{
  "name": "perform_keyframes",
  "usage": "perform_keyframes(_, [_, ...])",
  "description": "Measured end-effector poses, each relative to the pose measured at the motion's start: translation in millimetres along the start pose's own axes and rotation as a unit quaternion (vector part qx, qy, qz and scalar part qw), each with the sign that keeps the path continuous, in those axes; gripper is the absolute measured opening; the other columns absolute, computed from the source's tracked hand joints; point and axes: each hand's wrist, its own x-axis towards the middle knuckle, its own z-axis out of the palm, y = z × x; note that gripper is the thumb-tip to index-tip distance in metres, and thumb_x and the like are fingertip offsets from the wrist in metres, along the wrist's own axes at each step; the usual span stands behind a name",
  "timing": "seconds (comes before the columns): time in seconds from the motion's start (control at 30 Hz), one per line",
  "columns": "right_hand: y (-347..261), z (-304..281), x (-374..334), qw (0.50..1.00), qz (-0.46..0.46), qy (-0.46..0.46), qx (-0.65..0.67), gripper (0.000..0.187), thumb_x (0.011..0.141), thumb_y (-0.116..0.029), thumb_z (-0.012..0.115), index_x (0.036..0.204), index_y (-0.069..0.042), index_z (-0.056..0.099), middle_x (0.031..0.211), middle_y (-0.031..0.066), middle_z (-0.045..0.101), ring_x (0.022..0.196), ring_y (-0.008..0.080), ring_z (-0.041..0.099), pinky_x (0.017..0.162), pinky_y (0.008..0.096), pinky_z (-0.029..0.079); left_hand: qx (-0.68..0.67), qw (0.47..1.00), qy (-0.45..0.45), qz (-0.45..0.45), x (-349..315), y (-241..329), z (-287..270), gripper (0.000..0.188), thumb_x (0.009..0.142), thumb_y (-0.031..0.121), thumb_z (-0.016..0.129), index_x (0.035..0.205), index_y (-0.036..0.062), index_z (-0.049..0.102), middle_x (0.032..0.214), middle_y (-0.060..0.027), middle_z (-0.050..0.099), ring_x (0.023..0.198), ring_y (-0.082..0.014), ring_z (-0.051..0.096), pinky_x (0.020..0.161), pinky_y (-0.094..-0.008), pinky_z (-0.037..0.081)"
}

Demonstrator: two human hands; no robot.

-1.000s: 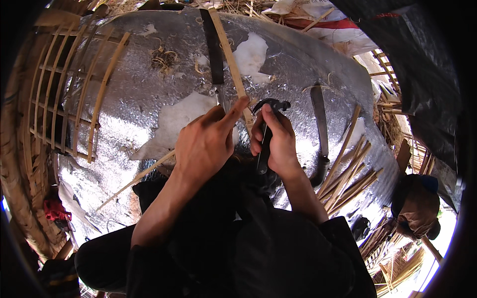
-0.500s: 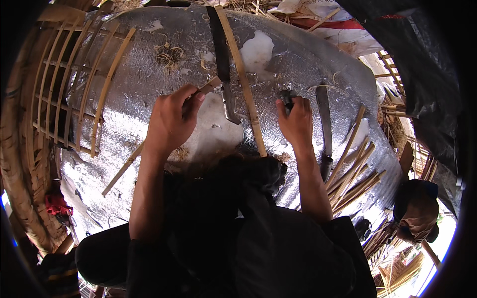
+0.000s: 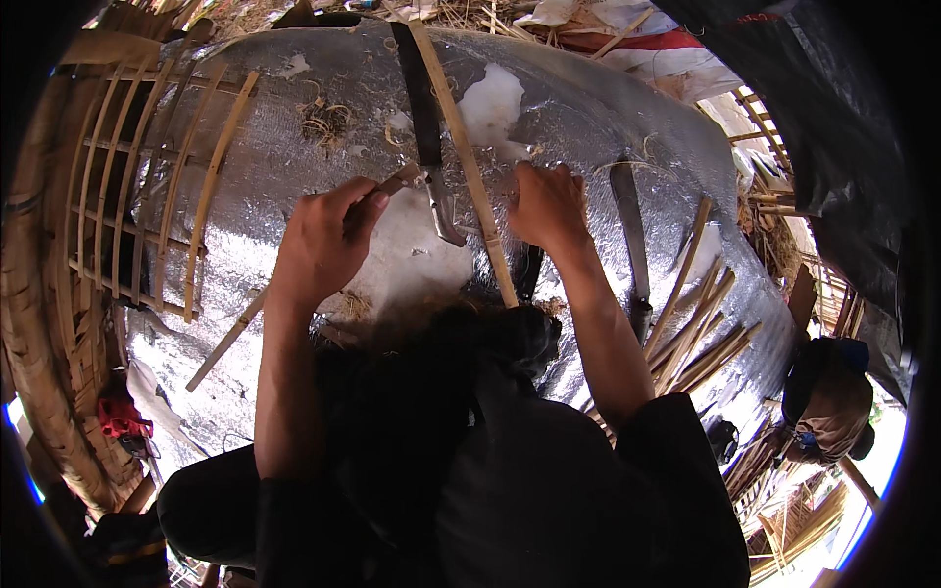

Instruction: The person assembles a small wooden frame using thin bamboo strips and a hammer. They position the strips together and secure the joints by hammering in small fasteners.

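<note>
We find the left hand (image 3: pixel 319 245) closed around the wooden handle of a knife (image 3: pixel 426 127); thumb and forefinger pinch the handle near its top end, and the dark blade runs up and away across the silver mat (image 3: pixel 294 118). The grip is narrow, with no gap showing between the fingers.

The right hand (image 3: pixel 547 204) lies palm down on the mat, fingers curled loosely and slightly spread. A dark tool (image 3: pixel 527 274) shows just below it, under the wrist; we cannot tell whether the hand grips it or merely rests over it.

Between the two hands lies one long bamboo strip (image 3: pixel 466 167), running from the far edge of the mat down toward the person's lap. It passes just beside the knife blade and close to the right hand's fingers; we cannot confirm contact with either hand.

Count of items noted: two knives, the one held and a second knife (image 3: pixel 630 235) lying on the mat to the right of the right hand, apart from it. One thin bamboo stick (image 3: pixel 230 338) lies slanted below the left forearm. A bundle of bamboo strips (image 3: pixel 701 328), too overlapped to count exactly, rests at the mat's right edge. One bamboo lattice frame (image 3: pixel 137 186) lies on the left part of the mat. Two pale patches show on the mat surface, one under the left hand, one farther off.
</note>
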Motion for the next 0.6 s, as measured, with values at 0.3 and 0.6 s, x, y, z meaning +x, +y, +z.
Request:
perform_keyframes(0.3, [-6, 45, 27, 0.992, -0.049, -0.066, 0.098, 0.039, 0.085, -0.029, 0.077, 0.110, 0.001, 0.070, 0.091, 0.0236, 0.073, 0.090, 0.0408, 0.073, 0.084, 0.0499, 0.056, -0.023, 0.998, -0.019, 0.054, -1, 4, 11, 0.014, 0.098, 0.014, 0.070, 0.100, -0.0002, 0.070, 0.068, -0.0195, 0.064, 0.055, -0.0304, 0.064, 0.055, -0.0389, 0.046])
perform_keyframes(0.6, [-20, -2, 31, 0.750, -0.024, -0.170, 0.639, 0.031, 0.093, -0.017, 0.076, 0.118, -0.004, 0.063, 0.086, 0.0052, 0.074, 0.059, 0.0049, 0.053, 0.051, 0.0232, 0.037, -0.029, 0.997, -0.067, 0.004, -5, -1, 8, 0.020, 0.101, 0.017, 0.068, 0.104, -0.0034, 0.070, 0.070, -0.0150, 0.064, 0.057, -0.0168, 0.052, 0.056, -0.0357, 0.042])
